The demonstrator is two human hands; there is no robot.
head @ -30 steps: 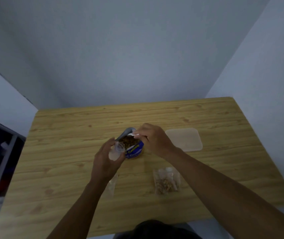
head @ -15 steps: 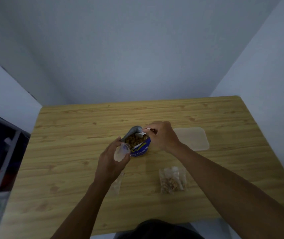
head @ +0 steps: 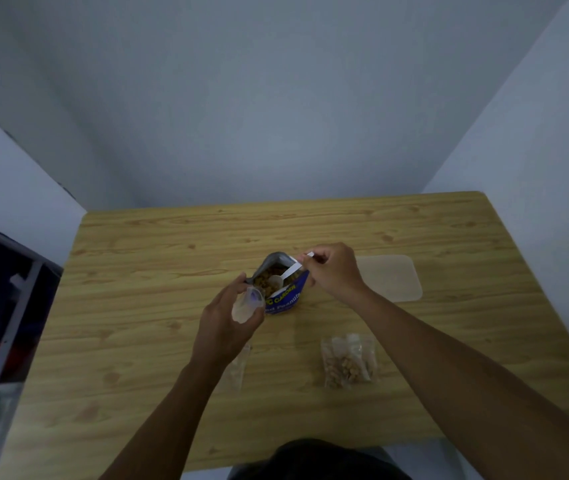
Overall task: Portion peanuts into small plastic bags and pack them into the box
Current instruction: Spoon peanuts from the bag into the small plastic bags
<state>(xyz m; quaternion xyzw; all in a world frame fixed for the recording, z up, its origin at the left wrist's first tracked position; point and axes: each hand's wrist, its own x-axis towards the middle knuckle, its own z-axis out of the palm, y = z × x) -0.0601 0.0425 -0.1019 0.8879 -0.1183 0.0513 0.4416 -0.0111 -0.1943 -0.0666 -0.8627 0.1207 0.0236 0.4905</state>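
Observation:
A blue peanut pouch (head: 285, 299) stands open in the middle of the wooden table (head: 137, 271), with brown peanuts showing inside. My right hand (head: 333, 271) pinches a white plastic spoon (head: 285, 275) whose bowl dips into the pouch mouth. My left hand (head: 224, 320) holds a small clear plastic bag (head: 246, 303) open just left of the pouch. A filled bag of peanuts (head: 349, 362) lies flat nearer to me on the right. Another small bag (head: 236, 370) lies partly under my left wrist.
A translucent plastic box (head: 394, 278) sits right of the pouch, behind my right hand. Grey walls close in at the back and right. A dark shelf frame (head: 9, 306) stands past the table's left edge.
My right hand has drawn back to the right, so the white spoon now shows with its bowl in the pouch. The left hand with the small bag stays beside the pouch.

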